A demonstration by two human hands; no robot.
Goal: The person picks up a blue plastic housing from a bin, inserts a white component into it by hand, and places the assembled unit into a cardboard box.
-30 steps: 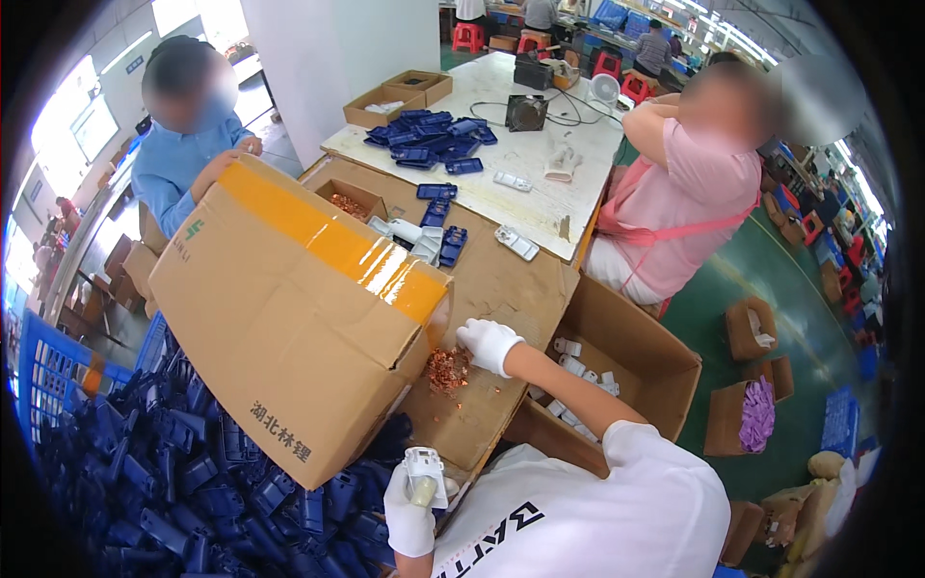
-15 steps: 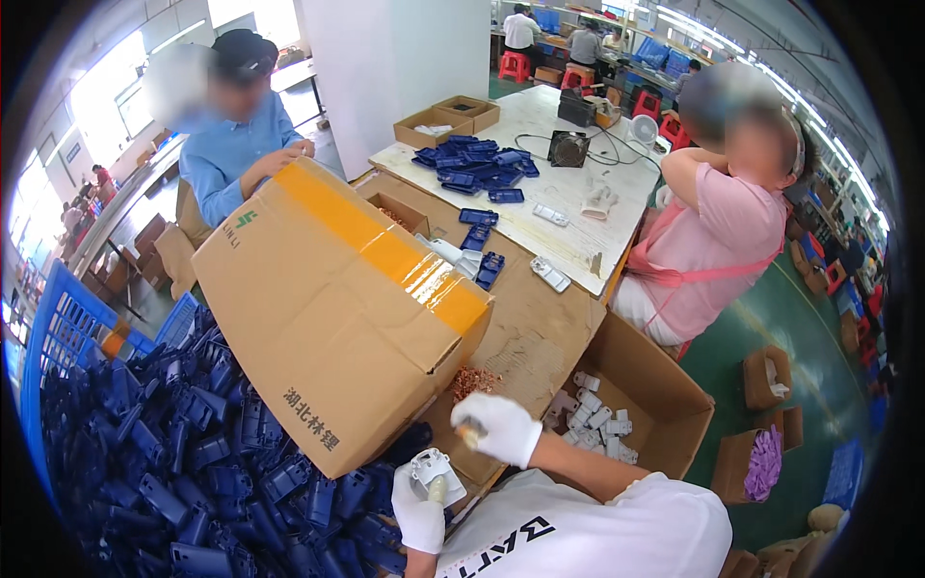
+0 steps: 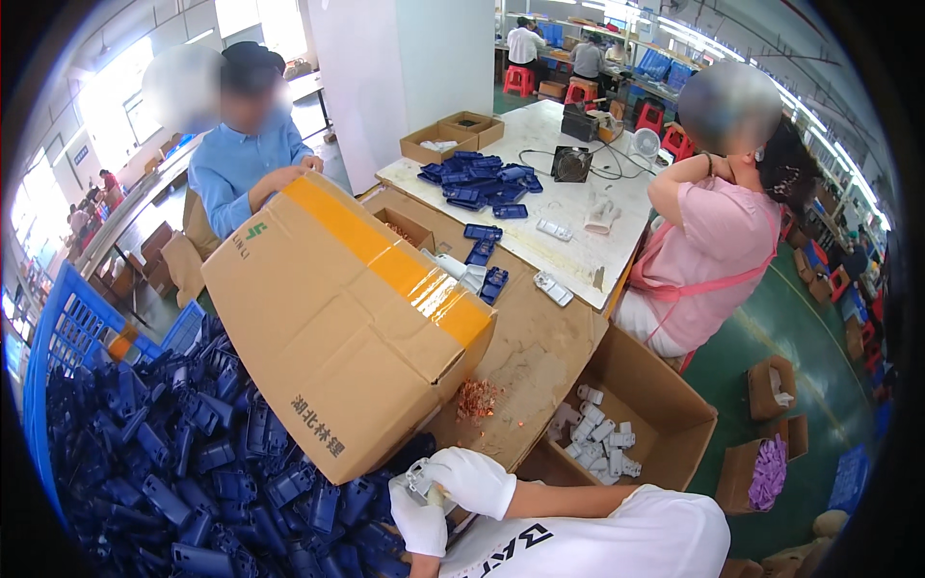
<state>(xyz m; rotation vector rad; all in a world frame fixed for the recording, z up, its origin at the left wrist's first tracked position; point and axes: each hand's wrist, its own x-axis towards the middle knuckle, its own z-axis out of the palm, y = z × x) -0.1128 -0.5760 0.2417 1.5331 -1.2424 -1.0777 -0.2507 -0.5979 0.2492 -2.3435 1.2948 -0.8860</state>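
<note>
In the head view my white-gloved left hand (image 3: 418, 525) grips a white plastic housing (image 3: 418, 478) at the lower edge of the bench. My right hand (image 3: 474, 481), also gloved, reaches across from the right with its fingers closed at the housing's upper side. Whatever its fingertips pinch is hidden. Just beyond my hands a loose heap of small copper-coloured parts (image 3: 477, 399) lies on the brown bench cover.
A large taped carton (image 3: 337, 318) leans left of my hands, above a blue crate (image 3: 72, 308) heaped with dark blue plastic casings (image 3: 222, 482). On the right, an open box (image 3: 665, 405) holds white housings (image 3: 599, 435). Two people sit across the bench.
My right hand has moved left and down, from beside the copper-coloured heap to the white housing in my left hand. The person in pink has turned their head away.
</note>
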